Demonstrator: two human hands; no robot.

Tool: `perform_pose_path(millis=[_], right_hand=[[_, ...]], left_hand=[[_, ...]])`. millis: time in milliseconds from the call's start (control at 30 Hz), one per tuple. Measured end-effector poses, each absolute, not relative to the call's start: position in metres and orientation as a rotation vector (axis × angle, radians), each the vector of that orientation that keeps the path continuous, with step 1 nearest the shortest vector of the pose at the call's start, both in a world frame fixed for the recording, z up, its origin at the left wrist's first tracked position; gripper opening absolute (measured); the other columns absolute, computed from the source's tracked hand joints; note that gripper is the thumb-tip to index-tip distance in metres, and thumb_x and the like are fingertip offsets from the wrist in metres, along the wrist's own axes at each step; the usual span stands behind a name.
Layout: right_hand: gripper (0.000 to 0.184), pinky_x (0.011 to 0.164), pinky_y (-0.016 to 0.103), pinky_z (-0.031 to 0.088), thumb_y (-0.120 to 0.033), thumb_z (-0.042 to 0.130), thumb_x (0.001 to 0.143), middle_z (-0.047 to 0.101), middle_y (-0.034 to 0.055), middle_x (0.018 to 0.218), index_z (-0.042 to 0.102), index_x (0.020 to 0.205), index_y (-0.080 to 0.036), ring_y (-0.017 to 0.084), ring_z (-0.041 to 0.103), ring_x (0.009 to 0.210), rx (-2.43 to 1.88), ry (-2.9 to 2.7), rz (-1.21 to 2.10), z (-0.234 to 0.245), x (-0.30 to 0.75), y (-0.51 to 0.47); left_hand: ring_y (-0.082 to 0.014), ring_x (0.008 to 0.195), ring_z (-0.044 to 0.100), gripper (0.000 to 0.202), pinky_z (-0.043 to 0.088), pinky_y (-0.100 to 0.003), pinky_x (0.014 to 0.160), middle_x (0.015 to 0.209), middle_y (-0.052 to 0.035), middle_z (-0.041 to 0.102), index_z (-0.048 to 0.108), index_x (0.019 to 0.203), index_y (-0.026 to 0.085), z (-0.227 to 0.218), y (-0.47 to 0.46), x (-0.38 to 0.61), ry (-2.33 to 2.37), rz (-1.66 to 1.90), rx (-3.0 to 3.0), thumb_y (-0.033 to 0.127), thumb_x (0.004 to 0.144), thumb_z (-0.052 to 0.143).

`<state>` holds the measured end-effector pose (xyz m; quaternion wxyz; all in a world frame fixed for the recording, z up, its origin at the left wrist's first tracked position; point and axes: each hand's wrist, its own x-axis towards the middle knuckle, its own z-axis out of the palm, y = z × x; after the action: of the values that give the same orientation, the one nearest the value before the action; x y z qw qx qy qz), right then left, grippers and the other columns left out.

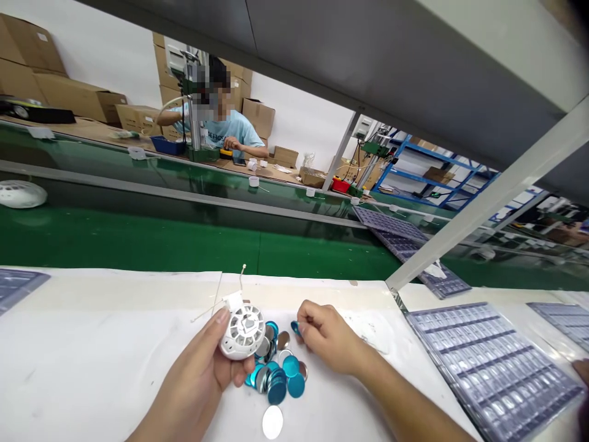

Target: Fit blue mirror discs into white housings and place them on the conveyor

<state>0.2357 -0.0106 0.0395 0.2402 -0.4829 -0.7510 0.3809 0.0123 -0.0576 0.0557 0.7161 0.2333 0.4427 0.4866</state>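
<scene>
My left hand (202,368) is closed round a small white round vented housing (243,331) with thin white wires sticking up from it. Just to its right, my right hand (327,336) pinches one blue disc (295,326) between thumb and fingers. Under and between both hands lies a pile of several blue and silvery round discs (278,374) on the white bench top (92,344). One silvery disc (272,422) lies apart, nearer to me.
A tray of small parts (492,368) lies at the right, another (16,285) at the far left. Beyond the bench runs a green conveyor belt (138,236) carrying a white dome part (21,194). A person sits across the line. A slanted metal post (483,202) rises on the right.
</scene>
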Motion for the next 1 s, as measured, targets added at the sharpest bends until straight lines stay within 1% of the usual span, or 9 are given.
perform_pose_path(millis=[133, 233, 333, 433, 500, 600, 767, 900, 1000], right_hand=[[0.012, 0.046, 0.020, 0.038, -0.015, 0.044, 0.088, 0.063, -0.0046, 0.062, 0.042, 0.080, -0.024, 0.010, 0.050, 0.045, -1.357, -1.815, 1.194, 0.037, 0.233, -0.011], [0.009, 0.043, 0.018, 0.033, -0.021, 0.051, 0.087, 0.058, -0.0072, 0.057, 0.044, 0.081, -0.024, 0.009, 0.044, 0.042, -1.344, -1.687, 1.239, 0.041, 0.229, -0.012], [0.012, 0.040, 0.018, 0.032, -0.030, 0.057, 0.087, 0.054, -0.0085, 0.054, 0.046, 0.085, -0.023, 0.008, 0.041, 0.040, -1.287, -1.612, 1.309, 0.050, 0.223, -0.019], [0.021, 0.039, 0.019, 0.033, -0.040, 0.063, 0.087, 0.059, -0.0055, 0.054, 0.052, 0.089, -0.022, 0.009, 0.044, 0.038, -1.132, -1.550, 1.438, 0.060, 0.217, -0.034], [0.023, 0.040, 0.021, 0.037, -0.043, 0.063, 0.089, 0.062, -0.0025, 0.058, 0.057, 0.092, -0.021, 0.010, 0.048, 0.040, -1.034, -1.551, 1.480, 0.064, 0.212, -0.044], [0.016, 0.045, 0.022, 0.042, -0.037, 0.060, 0.093, 0.063, -0.0018, 0.062, 0.061, 0.096, -0.022, 0.010, 0.051, 0.044, -1.017, -1.678, 1.384, 0.064, 0.205, -0.054], [0.008, 0.049, 0.022, 0.046, -0.029, 0.057, 0.094, 0.065, -0.0028, 0.064, 0.062, 0.096, -0.023, 0.010, 0.054, 0.048, -1.044, -1.807, 1.235, 0.061, 0.201, -0.055], [0.004, 0.050, 0.022, 0.045, -0.027, 0.056, 0.094, 0.066, -0.0031, 0.067, 0.060, 0.096, -0.025, 0.011, 0.055, 0.050, -1.033, -1.801, 1.238, 0.062, 0.201, -0.054], [0.003, 0.051, 0.022, 0.042, -0.024, 0.057, 0.092, 0.064, -0.0048, 0.065, 0.055, 0.094, -0.026, 0.011, 0.053, 0.051, -1.095, -1.802, 1.249, 0.063, 0.199, -0.057]], left_hand=[[-0.0164, 0.058, 0.055, 0.044, 0.048, -0.027, 0.053, 0.073, -0.0012, 0.065, 0.060, 0.106, 0.021, 0.053, -0.057, 0.013, 0.945, 1.073, 0.528, 0.060, 0.087, 0.061], [-0.0151, 0.054, 0.054, 0.049, 0.048, -0.027, 0.052, 0.075, -0.0007, 0.066, 0.058, 0.116, 0.021, 0.052, -0.058, 0.014, 0.931, 1.068, 0.536, 0.059, 0.086, 0.062], [-0.0170, 0.059, 0.057, 0.051, 0.048, -0.027, 0.054, 0.077, -0.0024, 0.067, 0.059, 0.120, 0.021, 0.049, -0.060, 0.014, 0.929, 1.059, 0.600, 0.059, 0.087, 0.062], [-0.0197, 0.066, 0.059, 0.053, 0.049, -0.029, 0.059, 0.078, -0.0045, 0.068, 0.061, 0.120, 0.021, 0.047, -0.063, 0.015, 0.929, 1.030, 0.735, 0.062, 0.088, 0.058], [-0.0208, 0.068, 0.059, 0.055, 0.049, -0.030, 0.061, 0.077, -0.0042, 0.067, 0.060, 0.122, 0.022, 0.047, -0.065, 0.016, 0.950, 1.020, 0.809, 0.064, 0.088, 0.056], [-0.0214, 0.067, 0.059, 0.054, 0.049, -0.031, 0.061, 0.074, -0.0031, 0.066, 0.058, 0.123, 0.023, 0.048, -0.067, 0.019, 0.996, 1.020, 0.892, 0.064, 0.089, 0.055], [-0.0181, 0.060, 0.056, 0.047, 0.047, -0.029, 0.062, 0.066, -0.0008, 0.064, 0.065, 0.110, 0.023, 0.045, -0.069, 0.021, 1.046, 1.035, 0.923, 0.063, 0.087, 0.059], [-0.0175, 0.058, 0.054, 0.050, 0.045, -0.028, 0.059, 0.066, 0.0000, 0.064, 0.065, 0.108, 0.024, 0.046, -0.070, 0.020, 1.048, 1.034, 0.907, 0.067, 0.082, 0.062], [-0.0181, 0.060, 0.054, 0.052, 0.046, -0.029, 0.064, 0.066, 0.0006, 0.063, 0.063, 0.109, 0.025, 0.050, -0.073, 0.019, 1.120, 0.994, 0.953, 0.069, 0.082, 0.059]])
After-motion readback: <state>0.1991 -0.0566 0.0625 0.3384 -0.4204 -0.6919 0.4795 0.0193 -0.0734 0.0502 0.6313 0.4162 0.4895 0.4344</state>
